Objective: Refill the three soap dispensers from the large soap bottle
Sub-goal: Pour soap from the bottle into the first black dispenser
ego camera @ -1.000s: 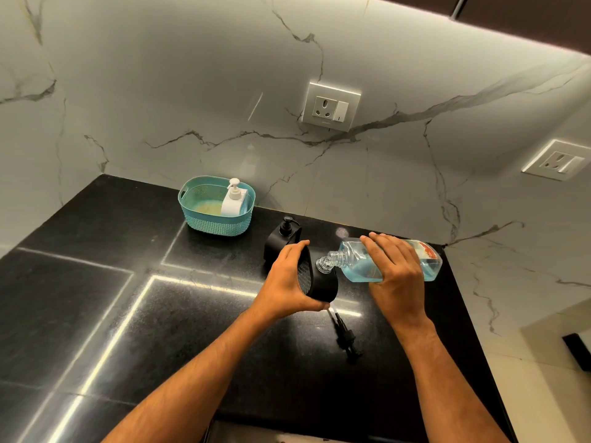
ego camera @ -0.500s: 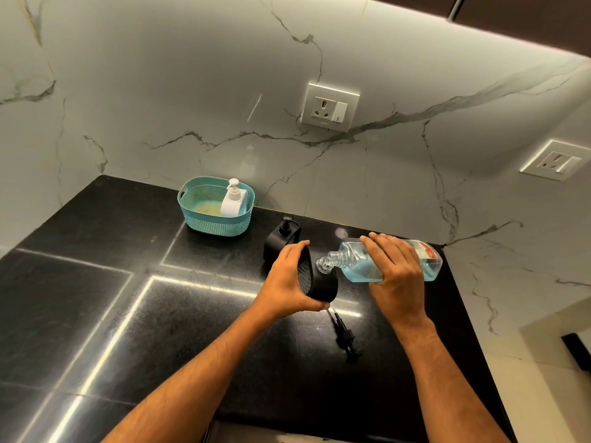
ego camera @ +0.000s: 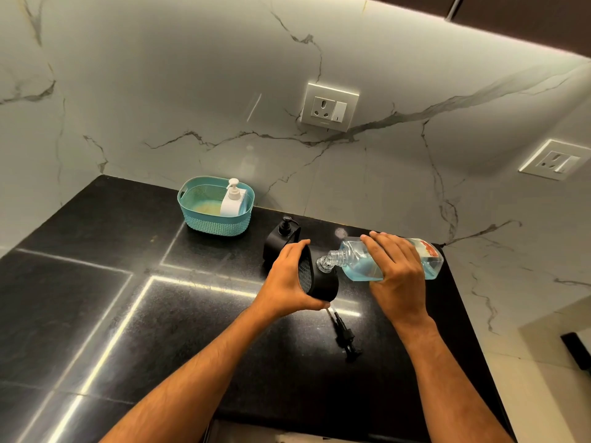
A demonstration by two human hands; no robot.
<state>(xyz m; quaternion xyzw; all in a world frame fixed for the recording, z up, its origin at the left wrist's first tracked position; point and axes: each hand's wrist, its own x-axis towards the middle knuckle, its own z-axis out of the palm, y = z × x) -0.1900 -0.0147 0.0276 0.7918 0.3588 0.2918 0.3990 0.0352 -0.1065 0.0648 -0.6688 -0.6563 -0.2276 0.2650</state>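
Two hands engaged: left hand wrapped round black dispenser, tilted above counter; right hand gripping soap bottle, held near-horizontal, neck at dispenser mouth. Advised: slow tilt, spout centred, dispenser steady. Pump loose on counter.

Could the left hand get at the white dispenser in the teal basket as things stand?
Probably not right away: the left hand is gripping the black dispenser under the tilted soap bottle. The counter path to the white dispenser in the teal basket looks open once it lets go.
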